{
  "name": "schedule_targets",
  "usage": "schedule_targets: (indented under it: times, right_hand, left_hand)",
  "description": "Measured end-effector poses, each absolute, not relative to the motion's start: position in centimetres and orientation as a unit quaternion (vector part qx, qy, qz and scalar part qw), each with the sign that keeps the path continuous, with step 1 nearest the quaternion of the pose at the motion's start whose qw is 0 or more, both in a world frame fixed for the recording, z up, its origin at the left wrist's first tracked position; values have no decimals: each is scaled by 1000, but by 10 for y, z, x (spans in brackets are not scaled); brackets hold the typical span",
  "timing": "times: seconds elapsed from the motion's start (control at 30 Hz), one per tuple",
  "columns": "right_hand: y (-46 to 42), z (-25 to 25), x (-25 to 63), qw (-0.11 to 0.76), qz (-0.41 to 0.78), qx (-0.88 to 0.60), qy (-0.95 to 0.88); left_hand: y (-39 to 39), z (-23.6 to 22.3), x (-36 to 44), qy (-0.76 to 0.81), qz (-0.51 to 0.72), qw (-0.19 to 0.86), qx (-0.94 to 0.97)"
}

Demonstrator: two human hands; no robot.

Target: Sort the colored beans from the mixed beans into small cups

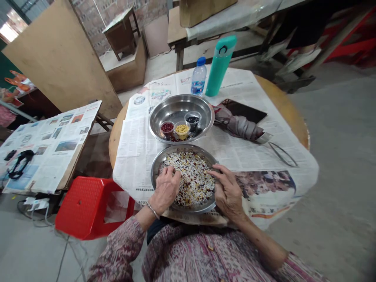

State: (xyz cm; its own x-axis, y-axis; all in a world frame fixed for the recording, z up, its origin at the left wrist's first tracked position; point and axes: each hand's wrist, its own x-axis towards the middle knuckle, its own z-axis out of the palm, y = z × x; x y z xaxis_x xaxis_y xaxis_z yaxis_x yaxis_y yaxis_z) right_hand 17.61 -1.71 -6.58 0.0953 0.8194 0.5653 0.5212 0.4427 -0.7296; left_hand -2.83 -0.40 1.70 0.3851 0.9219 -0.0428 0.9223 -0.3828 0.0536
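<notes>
We have both hands at the near metal bowl point(212, 159), which holds a spread of white grains mixed with dark red, yellow and black beans point(192, 172). Our left hand point(167, 188) reaches over the near left rim, its fingers curled down at the left side of the mix; the tips are partly hidden, so we cannot tell whether they pinch a bean. Our right hand point(230, 192) comes over the right rim, fingers loosely extended and parted, with nothing visible between them. Its fingertips point left at the right edge of the mix; whether they touch it, we cannot tell. Most of the mix lies between our two hands.

Just beyond, on the far side, we see a larger metal bowl point(176, 105) with three clear cups inside: red beans point(167, 126) on the left, yellow beans point(181, 129) in the middle, black beans point(192, 120) on the right. A few loose beans lie around the cups.

Farther back stand a water bottle point(199, 78) and, to its right, a teal flask point(220, 66). A folded umbrella point(239, 123) lies right of the far bowl on the newspaper point(132, 149) covering our round table point(282, 105).
</notes>
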Motion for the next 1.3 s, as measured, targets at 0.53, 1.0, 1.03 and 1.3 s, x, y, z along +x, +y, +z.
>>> schedule_targets:
  times: [0.53,1.0,1.03,1.3]
  right_hand:
    - [-12,-76,175,527,121,-501,-676]
    - [-10,-79,173,543,116,-491,-671]
    - [-9,-79,173,543,115,-491,-672]
    - [-9,-83,173,541,122,-487,-675]
  left_hand:
    - [81,51,-11,479,195,46,855]
    - [182,57,-37,641,69,-23,764]
    - [184,57,-37,641,65,-19,765]
    - [190,57,-31,643,48,-11,764]
